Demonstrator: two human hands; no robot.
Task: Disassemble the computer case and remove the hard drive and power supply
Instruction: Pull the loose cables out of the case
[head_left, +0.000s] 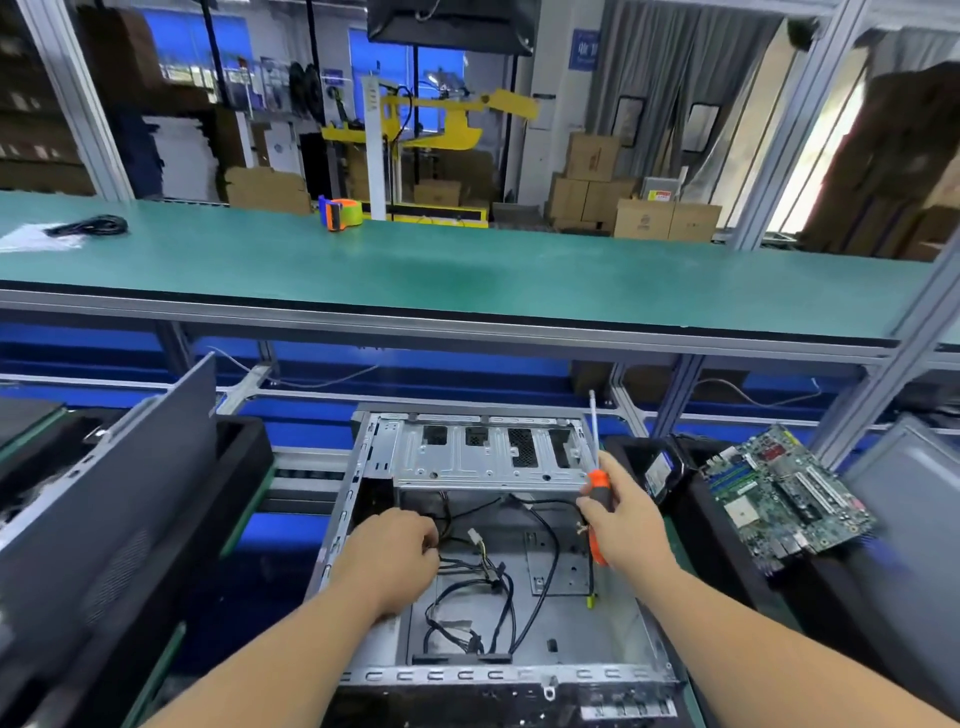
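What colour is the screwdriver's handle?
Orange and black, seen in the head view: the screwdriver.

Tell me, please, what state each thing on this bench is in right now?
computer case: open, side panel off, motherboard out
cables: loose inside the case
left hand: curled around cables
right hand: gripping the screwdriver
screwdriver: held upright, tip up
motherboard: removed, lying right of the case
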